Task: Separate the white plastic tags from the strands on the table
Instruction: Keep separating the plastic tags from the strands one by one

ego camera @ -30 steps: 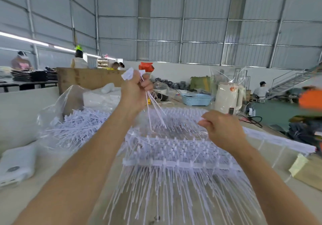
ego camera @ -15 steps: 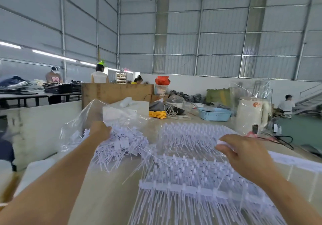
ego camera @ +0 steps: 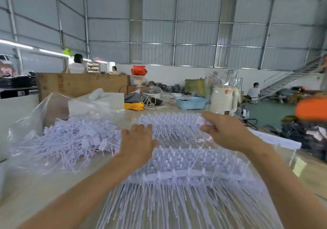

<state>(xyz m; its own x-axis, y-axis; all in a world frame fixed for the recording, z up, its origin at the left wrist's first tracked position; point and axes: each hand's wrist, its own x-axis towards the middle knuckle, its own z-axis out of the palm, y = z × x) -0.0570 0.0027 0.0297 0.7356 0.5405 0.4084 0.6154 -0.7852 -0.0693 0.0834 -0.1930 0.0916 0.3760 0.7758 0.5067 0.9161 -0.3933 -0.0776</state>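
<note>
A wide stack of white plastic tag strips [ego camera: 184,172] lies in front of me, long thin strands fanning toward the near table edge. A second stack of strips [ego camera: 169,122] lies just behind it. My left hand [ego camera: 137,140] hovers over the left end of the strips with fingers straight and nothing in it. My right hand [ego camera: 224,131] pinches a small white tag [ego camera: 201,120] at the right end of the far stack. A loose heap of separated tags [ego camera: 70,140] lies to the left on a clear plastic bag [ego camera: 44,110].
At the back of the table stand a white box [ego camera: 99,103], a yellow cable coil [ego camera: 133,106], a blue basket [ego camera: 191,103] and a cream kettle [ego camera: 223,99]. A white strip [ego camera: 276,140] lies at the right edge. People work at distant tables.
My left hand dropped its held tags onto the left heap, then moved right to the strips with fingers straight. My right hand stayed at the far stack, pinching a tag.
</note>
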